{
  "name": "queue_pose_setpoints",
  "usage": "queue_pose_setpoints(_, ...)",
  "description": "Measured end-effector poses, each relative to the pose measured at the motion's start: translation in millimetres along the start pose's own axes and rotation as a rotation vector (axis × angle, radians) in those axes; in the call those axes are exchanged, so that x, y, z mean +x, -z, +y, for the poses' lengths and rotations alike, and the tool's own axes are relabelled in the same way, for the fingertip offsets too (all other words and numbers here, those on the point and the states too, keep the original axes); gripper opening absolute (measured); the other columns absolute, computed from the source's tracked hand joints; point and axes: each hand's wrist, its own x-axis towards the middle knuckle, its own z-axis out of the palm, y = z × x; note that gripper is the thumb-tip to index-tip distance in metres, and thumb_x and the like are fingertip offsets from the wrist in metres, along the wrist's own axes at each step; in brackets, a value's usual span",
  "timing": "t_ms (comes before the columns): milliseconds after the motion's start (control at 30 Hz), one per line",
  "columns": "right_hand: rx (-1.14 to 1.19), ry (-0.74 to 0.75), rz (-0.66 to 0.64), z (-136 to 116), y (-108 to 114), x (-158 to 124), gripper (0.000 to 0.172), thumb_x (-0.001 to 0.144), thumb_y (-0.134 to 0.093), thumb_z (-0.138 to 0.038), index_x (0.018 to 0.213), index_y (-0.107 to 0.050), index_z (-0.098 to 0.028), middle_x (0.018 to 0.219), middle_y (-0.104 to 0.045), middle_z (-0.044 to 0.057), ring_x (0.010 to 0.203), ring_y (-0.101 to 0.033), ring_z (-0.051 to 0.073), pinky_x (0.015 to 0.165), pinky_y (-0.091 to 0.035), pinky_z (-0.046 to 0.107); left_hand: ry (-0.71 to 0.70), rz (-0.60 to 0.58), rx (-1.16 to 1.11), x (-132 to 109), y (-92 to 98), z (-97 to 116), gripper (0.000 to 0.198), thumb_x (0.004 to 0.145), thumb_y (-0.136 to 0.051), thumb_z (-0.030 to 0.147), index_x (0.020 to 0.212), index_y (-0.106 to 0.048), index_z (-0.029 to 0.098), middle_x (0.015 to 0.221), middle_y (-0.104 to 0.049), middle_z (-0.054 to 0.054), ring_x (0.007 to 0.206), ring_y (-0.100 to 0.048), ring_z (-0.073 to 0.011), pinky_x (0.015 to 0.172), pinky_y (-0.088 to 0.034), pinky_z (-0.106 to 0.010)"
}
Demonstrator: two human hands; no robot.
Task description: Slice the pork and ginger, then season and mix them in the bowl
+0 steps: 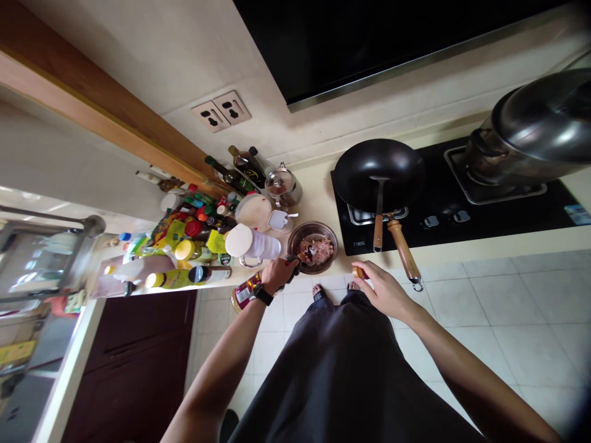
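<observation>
My left hand (278, 275) grips a dark-handled tool (292, 268) at the near rim of a steel bowl (313, 225), which holds chopped pinkish meat (316, 250). A can with a red label (245, 291) stands close to my left wrist. My right hand (381, 289) pinches a small golden-brown piece (358, 272) between its fingertips, above the counter's front edge. That hand is near the long wooden handle (404, 251) of a black wok (378, 171). The tool's far end is hidden by my left hand and the bowl.
A black gas hob (508, 215) carries the wok and a large steel pot (540, 123). Many bottles and containers crowd the counter left of the bowl, including a white-lidded jar (252, 242). Wall sockets (220, 111) sit above them, and a range hood (346, 43) hangs overhead.
</observation>
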Motion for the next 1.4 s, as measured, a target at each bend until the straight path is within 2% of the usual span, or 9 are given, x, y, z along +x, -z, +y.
queue_pose_setpoints(200, 0.002, 0.011, 0.000, -0.7, 0.8, 3.1, 0.031, 0.100, -0.043, -0.032, 0.130, -0.050, -0.026, 0.120, -0.064, 0.010, 0.099, -0.066, 0.024, 0.084, -0.056, 0.040, -0.004, 0.001, -0.018, 0.7, -2.9, -5.7, 0.059, 0.088, -0.045, 0.066, 0.074, -0.072, 0.016, 0.077, -0.071, -0.014, 0.081, -0.066, -0.0224, 0.065, -0.042, -0.029)
queue_pose_setpoints(400, 0.002, 0.019, -0.005, 0.2, -0.6, 5.4, 0.031, 0.100, -0.043, -0.032, 0.130, -0.049, -0.026, 0.122, -0.063, 0.011, 0.104, -0.065, 0.025, 0.088, -0.055, 0.042, -0.017, 0.025, -0.063, 2.5, -4.6, -11.2, 0.058, 0.090, -0.045, 0.065, 0.069, -0.071, 0.017, 0.070, -0.070, -0.012, 0.073, -0.065, -0.0202, 0.063, -0.041, -0.029)
queue_pose_setpoints(600, 0.000, 0.021, -0.013, 0.4, -1.9, 6.4, 0.031, 0.101, -0.043, -0.032, 0.130, -0.048, -0.026, 0.123, -0.063, 0.010, 0.106, -0.064, 0.025, 0.090, -0.054, 0.042, -0.002, 0.000, -0.105, 0.7, -6.9, -15.7, 0.059, 0.090, -0.044, 0.065, 0.071, -0.072, 0.016, 0.064, -0.068, -0.010, 0.066, -0.063, -0.0178, 0.059, -0.038, -0.028)
queue_pose_setpoints(767, -0.005, 0.031, -0.018, -1.1, -2.8, 7.7, 0.031, 0.101, -0.043, -0.032, 0.130, -0.048, -0.027, 0.122, -0.063, 0.010, 0.105, -0.064, 0.025, 0.089, -0.054, 0.041, -0.005, 0.010, -0.087, -1.2, -5.3, -13.7, 0.062, 0.090, -0.043, 0.066, 0.066, -0.071, 0.016, 0.066, -0.068, -0.011, 0.067, -0.063, -0.0187, 0.061, -0.038, -0.029)
queue_pose_setpoints(1400, 0.011, 0.004, -0.031, 0.8, -7.2, 4.1, 0.030, 0.101, -0.043, -0.032, 0.130, -0.048, -0.026, 0.122, -0.063, 0.009, 0.100, -0.065, 0.023, 0.086, -0.053, 0.039, -0.004, 0.019, -0.053, 0.2, -8.6, -10.6, 0.060, 0.089, -0.044, 0.066, 0.071, -0.073, 0.016, 0.069, -0.069, -0.012, 0.067, -0.061, -0.0192, 0.061, -0.038, -0.030)
